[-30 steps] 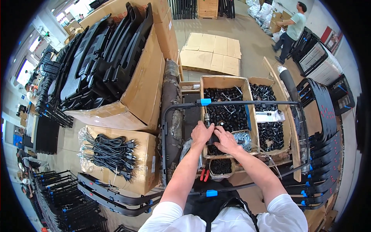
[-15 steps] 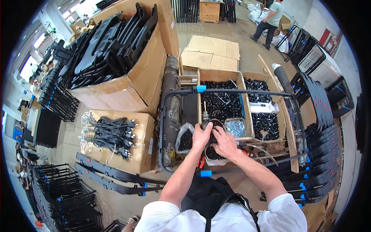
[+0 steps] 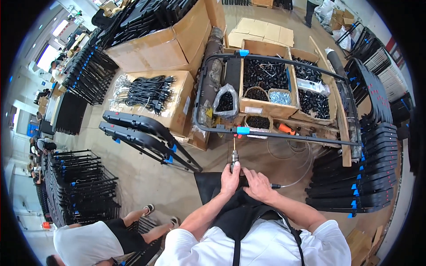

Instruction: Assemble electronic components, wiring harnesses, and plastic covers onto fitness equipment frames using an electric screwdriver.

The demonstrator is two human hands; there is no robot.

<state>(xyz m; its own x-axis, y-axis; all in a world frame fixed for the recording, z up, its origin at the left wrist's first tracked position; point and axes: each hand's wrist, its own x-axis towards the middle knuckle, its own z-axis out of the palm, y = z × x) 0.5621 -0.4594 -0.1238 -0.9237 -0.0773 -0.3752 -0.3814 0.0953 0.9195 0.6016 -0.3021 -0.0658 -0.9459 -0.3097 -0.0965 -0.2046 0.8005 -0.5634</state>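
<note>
Workshop floor (image 3: 164,186): brown-grey, set about with racked black panels (image 3: 355,177) and cardboard cartons (image 3: 151,51).
Bench (image 3: 310,127): wooden, out past the person's lap, crowded with bins (image 3: 268,107) of small black parts.
Black frame (image 3: 228,130): lying across the bench, its near bar close to the bench's near edge.
Left hand (image 3: 229,181): closed round a power driver (image 3: 234,159) just behind the chuck, thumb along the top.
Right hand (image 3: 258,186): half closed, fingers bent over the driver's rear; thin hose (image 3: 299,181) running off beside it.
Driver's place: short of the bench's near edge, over the dark apron (image 3: 206,184).
Bit (image 3: 234,144): slim, pointing away from the person; tip near the frame's bar, contact impossible to tell.
White label (image 3: 253,110): on the left bin's near wall, print too small to read.
</note>
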